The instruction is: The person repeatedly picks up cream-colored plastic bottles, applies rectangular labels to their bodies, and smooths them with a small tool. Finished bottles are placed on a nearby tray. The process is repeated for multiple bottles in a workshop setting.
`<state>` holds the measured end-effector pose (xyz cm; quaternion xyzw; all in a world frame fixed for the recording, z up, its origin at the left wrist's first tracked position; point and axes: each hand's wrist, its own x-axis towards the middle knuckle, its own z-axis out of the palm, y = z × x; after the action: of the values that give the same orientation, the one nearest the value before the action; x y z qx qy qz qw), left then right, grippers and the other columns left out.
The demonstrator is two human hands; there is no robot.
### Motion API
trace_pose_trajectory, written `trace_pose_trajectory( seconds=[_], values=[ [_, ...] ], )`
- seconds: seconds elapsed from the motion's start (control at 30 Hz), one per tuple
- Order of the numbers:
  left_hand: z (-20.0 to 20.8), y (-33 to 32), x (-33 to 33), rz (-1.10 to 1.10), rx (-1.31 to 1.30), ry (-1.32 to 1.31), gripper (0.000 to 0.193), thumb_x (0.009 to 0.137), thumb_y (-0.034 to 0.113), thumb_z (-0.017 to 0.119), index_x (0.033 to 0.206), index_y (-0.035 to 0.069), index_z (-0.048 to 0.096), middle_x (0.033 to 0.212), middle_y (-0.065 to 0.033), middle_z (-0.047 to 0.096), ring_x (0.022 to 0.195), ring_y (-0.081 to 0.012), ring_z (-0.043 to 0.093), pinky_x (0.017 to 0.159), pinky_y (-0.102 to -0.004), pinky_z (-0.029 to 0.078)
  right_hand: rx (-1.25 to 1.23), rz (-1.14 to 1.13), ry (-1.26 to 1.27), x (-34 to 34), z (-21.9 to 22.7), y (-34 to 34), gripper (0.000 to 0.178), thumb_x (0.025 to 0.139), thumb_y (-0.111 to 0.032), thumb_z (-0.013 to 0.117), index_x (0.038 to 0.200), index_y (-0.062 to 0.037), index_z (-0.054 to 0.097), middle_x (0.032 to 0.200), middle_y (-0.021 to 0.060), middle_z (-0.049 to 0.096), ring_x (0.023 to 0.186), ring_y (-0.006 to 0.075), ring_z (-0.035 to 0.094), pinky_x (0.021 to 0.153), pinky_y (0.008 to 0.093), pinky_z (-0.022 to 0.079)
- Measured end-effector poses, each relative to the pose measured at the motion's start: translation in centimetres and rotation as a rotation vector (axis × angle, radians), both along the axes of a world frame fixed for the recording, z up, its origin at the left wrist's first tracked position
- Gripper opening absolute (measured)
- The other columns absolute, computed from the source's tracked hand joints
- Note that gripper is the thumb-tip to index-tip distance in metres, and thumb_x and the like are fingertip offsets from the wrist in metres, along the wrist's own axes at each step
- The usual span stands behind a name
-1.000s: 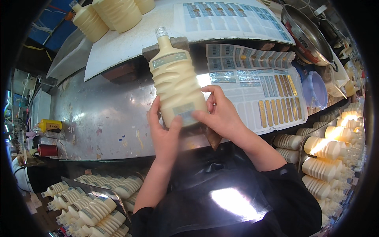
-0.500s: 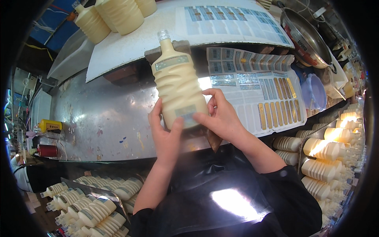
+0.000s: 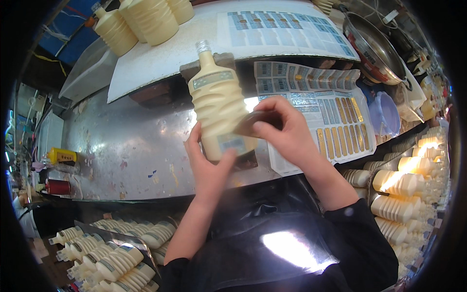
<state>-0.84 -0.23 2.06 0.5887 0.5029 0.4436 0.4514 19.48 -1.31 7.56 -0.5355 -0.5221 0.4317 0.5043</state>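
A cream plastic bottle (image 3: pixel 219 104) with wavy ridges and a clear threaded neck lies on the bench, neck away from me, against a dark block (image 3: pixel 224 60). My left hand (image 3: pixel 206 158) grips its lower left side, thumb by the small blue-grey label (image 3: pixel 231 143) near the base. A longer grey-green label (image 3: pixel 213 79) sits on its shoulder. In my right hand (image 3: pixel 287 131), a flat brown scraper-like piece (image 3: pixel 258 118) is pinched between thumb and fingers, its edge over the bottle's lower right side. Blur hides whether it touches.
Sheets of blue and gold labels (image 3: pixel 316 117) lie to the right, another sheet (image 3: pixel 287 31) on the raised white board (image 3: pixel 160 68). Several bottles (image 3: pixel 153 22) stand far left. Racks of bottles flank me (image 3: pixel 116 253). A purple basin (image 3: pixel 384 114) and pan (image 3: pixel 374 46) sit right.
My right hand has left the bottle's lower label and turned, bringing the brown piece up to the bottle's right side. My left thumb has shifted slightly right; the bottle stays nearly in place.
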Motion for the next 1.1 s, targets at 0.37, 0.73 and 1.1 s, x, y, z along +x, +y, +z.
trace_pose_trajectory(
  seconds=[0.37,0.73,1.1],
  values=[
    [-1.7,-0.1,-0.7,-0.022,-0.069,-0.409,0.064,0.102,0.027,0.059,0.156,0.003,0.034,0.143,-0.0136,0.045,0.132,-0.0249,0.046,0.115,-0.0392,0.036,0.867,0.168,-0.804,-2.7,0.8,-2.0,0.029,0.079,-0.01,0.071,0.108,-0.0067,0.068,0.093,0.0091,0.07,0.08,0.0257,0.071,0.068,0.038,0.056],
    [-0.8,0.7,0.9,0.143,0.303,0.372,0.065,0.102,0.037,0.057,0.149,-0.003,0.038,0.131,-0.0158,0.047,0.122,-0.0264,0.044,0.112,-0.042,0.032,0.244,-0.198,-0.43,-4.4,-2.5,-2.0,0.034,0.098,-0.006,0.059,0.13,-0.0015,0.049,0.123,0.0169,0.057,0.112,0.0282,0.06,0.098,0.0401,0.048],
    [-1.1,1.1,0.2,0.099,0.087,-0.008,0.056,0.097,0.022,0.065,0.145,0.0,0.044,0.131,-0.0141,0.049,0.123,-0.0255,0.046,0.111,-0.0409,0.035,0.389,-0.179,-0.611,-1.5,-2.2,-1.3,0.032,0.089,0.004,0.068,0.12,-0.0032,0.064,0.112,0.0155,0.07,0.098,0.0302,0.071,0.084,0.0371,0.057]
  ],
)
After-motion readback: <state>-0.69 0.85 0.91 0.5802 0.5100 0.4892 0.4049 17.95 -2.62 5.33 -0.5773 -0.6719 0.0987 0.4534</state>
